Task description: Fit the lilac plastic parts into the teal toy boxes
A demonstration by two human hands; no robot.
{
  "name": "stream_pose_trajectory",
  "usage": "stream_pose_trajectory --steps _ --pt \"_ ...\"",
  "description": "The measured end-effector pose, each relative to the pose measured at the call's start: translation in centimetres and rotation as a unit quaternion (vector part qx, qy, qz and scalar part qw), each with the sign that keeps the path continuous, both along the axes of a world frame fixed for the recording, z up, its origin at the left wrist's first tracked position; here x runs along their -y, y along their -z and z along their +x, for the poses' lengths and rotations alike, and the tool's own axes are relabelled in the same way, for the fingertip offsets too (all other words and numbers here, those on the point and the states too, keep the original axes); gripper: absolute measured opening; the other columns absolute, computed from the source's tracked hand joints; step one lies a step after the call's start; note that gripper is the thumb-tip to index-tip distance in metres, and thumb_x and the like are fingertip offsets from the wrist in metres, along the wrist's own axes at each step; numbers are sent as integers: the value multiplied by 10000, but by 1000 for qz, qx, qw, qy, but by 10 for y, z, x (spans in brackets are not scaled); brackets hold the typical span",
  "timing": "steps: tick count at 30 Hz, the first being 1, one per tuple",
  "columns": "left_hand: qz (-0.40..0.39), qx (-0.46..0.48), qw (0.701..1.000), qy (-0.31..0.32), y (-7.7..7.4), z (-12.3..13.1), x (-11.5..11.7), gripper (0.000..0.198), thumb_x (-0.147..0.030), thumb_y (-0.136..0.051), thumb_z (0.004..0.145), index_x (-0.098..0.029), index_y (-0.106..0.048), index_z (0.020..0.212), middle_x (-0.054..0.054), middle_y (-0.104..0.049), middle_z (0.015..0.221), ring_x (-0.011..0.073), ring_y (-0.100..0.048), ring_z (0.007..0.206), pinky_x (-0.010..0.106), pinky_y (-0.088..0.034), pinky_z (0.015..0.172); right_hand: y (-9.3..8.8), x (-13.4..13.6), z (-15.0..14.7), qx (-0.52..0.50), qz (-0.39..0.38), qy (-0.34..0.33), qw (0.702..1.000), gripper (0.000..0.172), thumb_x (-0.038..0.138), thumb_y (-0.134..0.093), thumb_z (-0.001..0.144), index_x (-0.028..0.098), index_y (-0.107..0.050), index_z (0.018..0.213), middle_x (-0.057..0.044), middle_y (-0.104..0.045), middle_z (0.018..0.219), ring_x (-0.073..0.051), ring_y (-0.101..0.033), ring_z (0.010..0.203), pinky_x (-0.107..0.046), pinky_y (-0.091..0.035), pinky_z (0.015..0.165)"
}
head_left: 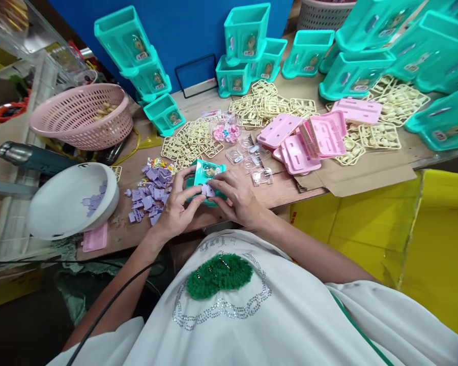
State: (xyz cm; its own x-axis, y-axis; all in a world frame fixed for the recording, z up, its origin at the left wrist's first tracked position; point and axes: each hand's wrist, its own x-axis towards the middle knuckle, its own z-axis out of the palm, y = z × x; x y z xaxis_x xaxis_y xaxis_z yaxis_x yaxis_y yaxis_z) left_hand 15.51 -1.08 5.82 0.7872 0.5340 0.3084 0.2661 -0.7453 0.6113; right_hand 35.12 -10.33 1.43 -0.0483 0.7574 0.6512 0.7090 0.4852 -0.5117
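At the table's front edge, my left hand (181,206) and my right hand (238,195) meet over a turquoise plastic box (203,173) with a picture sticker on its side. Between the fingertips of both hands is a small light purple plastic piece (207,190). The fingers of each hand are pinched at it, and they partly cover it and the box. Left of my left hand lies a pile of purple plastic pieces (150,195). Clear plastic parts (252,160) lie just beyond my right hand.
Cream part frames (194,137) and pink plastic panels (309,137) cover the middle and right. Turquoise boxes (132,56) stand stacked at the back. On the left are a pink basket (80,119), a white bowl (61,203) and a bottle (34,157). A yellow carton (354,218) stands right.
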Motion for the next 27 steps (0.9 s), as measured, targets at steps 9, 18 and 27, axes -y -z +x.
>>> stream_pose_trajectory --steps 9,18,27 --pt "20 -43 999 7 -4 2 1 193 -241 -526 1048 -194 -711 1015 72 -537 1017 223 -581 1022 374 -543 949 3 -4 9 -32 10 -44 998 267 250 -566 1072 218 -608 1335 -118 -662 1156 -241 -642 1038 -415 -565 862" --pt "-102 104 984 -104 16 8 16 108 -247 -673 972 -207 -772 955 14 -532 896 150 -580 855 253 -527 762 11 -13 12 -36 59 -49 996 375 225 -590 1067 233 -596 1442 -123 -658 1193 -232 -639 1057 -405 -550 880" --pt "-174 131 968 -122 13 -4 22 182 -370 -716 973 -218 -813 987 62 -668 1130 184 -687 1093 269 -618 860 7 -7 13 -71 21 -92 993 365 240 -597 1073 205 -613 1436 -142 -659 1225 -239 -637 1134 -417 -569 920"
